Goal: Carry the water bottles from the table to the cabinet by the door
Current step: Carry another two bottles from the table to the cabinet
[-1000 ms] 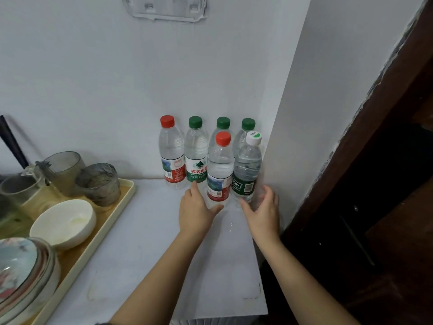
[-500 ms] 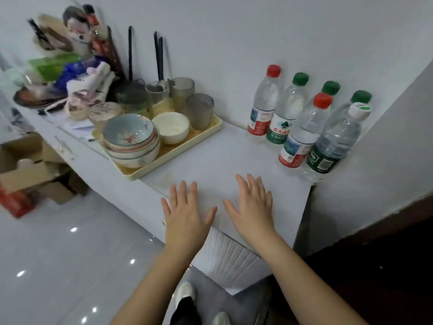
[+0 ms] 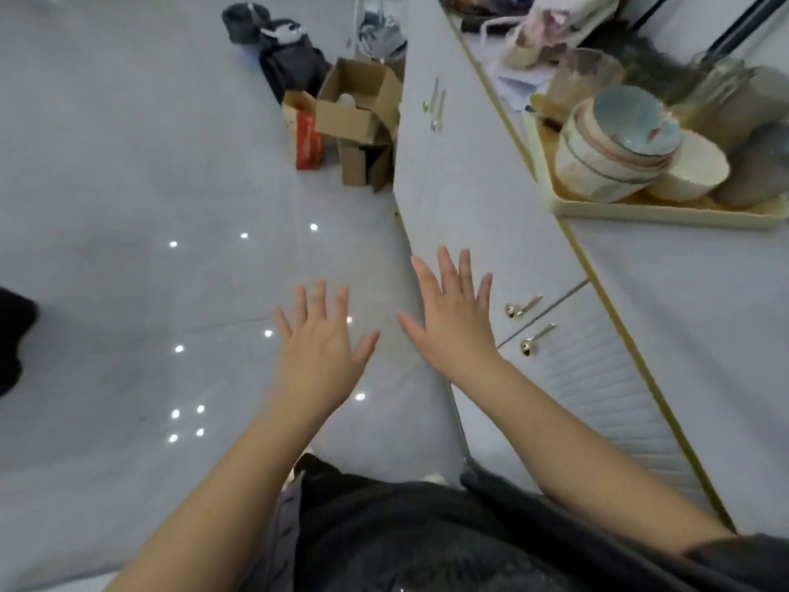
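1. Both the left hand [image 3: 318,352] and the right hand [image 3: 454,318] are spread flat, backs up, holding nothing; half a second ago they hovered over the tabletop edge, now over floor and cabinet front.
2. The view has swung left, so the water bottles, then standing at the tabletop's corner, are out of frame.
3. Glossy grey floor [image 3: 128,185] lies left, with cardboard boxes [image 3: 358,117] against the white cabinet [image 3: 461,198].
4. On the tabletop [image 3: 704,314], right, a cream tray [image 3: 640,211] carries stacked bowls [image 3: 615,151].

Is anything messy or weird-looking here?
Yes. Open cardboard boxes lie jumbled on the floor beside the cabinet, flaps up, with a red carton next to them. Nothing looks spilled or broken.
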The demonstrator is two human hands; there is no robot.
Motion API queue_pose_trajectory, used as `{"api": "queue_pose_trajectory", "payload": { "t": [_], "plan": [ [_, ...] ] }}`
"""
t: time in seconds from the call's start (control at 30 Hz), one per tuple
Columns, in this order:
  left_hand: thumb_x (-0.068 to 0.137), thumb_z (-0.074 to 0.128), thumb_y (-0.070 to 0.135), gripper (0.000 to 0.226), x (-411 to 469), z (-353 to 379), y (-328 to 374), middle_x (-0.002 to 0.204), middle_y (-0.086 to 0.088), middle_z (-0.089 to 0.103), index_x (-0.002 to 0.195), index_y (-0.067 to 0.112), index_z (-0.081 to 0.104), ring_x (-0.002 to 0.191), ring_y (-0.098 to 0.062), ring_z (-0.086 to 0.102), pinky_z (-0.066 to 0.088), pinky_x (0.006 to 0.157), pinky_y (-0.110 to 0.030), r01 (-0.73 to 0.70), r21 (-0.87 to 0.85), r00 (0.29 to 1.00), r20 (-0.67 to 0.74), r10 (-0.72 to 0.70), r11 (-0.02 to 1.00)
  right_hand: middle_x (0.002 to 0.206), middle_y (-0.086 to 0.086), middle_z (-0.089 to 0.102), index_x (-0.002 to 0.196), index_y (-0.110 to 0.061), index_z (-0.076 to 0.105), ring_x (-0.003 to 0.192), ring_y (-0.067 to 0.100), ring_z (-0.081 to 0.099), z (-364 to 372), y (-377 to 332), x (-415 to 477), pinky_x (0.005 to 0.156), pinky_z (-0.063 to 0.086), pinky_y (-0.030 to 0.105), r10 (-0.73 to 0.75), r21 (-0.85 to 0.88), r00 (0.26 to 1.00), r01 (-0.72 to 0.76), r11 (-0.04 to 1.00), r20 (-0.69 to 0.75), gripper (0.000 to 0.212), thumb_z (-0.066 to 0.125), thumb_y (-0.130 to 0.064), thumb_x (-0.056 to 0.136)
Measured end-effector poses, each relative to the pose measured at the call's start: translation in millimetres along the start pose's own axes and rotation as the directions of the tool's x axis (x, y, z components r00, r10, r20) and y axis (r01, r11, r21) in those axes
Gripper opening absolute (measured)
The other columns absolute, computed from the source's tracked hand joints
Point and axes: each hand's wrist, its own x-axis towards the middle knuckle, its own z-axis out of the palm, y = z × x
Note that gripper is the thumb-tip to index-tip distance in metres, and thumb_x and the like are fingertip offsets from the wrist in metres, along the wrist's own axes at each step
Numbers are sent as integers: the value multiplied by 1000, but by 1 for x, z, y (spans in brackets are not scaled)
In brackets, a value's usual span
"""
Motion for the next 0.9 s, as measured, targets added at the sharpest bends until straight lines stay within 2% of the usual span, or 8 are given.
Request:
{"api": "queue_pose_trajectory", "payload": {
  "t": [0.13,0.37,0.67,0.73,0.9],
  "plan": [
    [95,39,55,74,-10,-7,-91,161,-10,7,154,21,9,149,-31,-2,1,117,-56,170,-35,985,25,-170,985,164,11,-6,156,-25,4,149,35,-15,30,-80,29,117,-3,62,-114,-55,984,122,991,134,73,39,-52,98],
    [94,34,60,77,-30,-20,-226,161,-9,11,154,24,3,148,-31,2,2,115,-58,383,1,909,174,-378,924,164,9,-7,156,-28,-1,149,35,-15,72,-218,65,115,-4,63,-223,-97,893,281,955,391,75,37,-56,98],
    [95,35,57,75,-29,-46,-321,160,-8,16,154,23,4,148,-30,3,1,114,-60,614,-130,786,188,-589,778,165,8,-5,156,-29,1,150,35,-12,109,-348,99,114,-3,64,-390,-116,761,514,850,518,76,37,-59,97],
    [96,36,56,75,-33,-49,-340,159,-8,16,154,23,4,148,-30,4,1,115,-60,668,-166,744,185,-642,726,165,8,-6,156,-29,0,150,35,-12,116,-376,112,114,-3,64,-428,-122,726,570,813,537,76,38,-58,97],
    [95,36,57,75,-45,-48,-392,159,-9,19,153,23,6,147,-31,7,4,114,-63,808,-218,586,204,-784,547,165,8,-5,156,-28,1,150,36,-12,138,-449,146,114,-3,64,-515,-134,627,700,701,585,75,38,-57,97]
  ]
}}
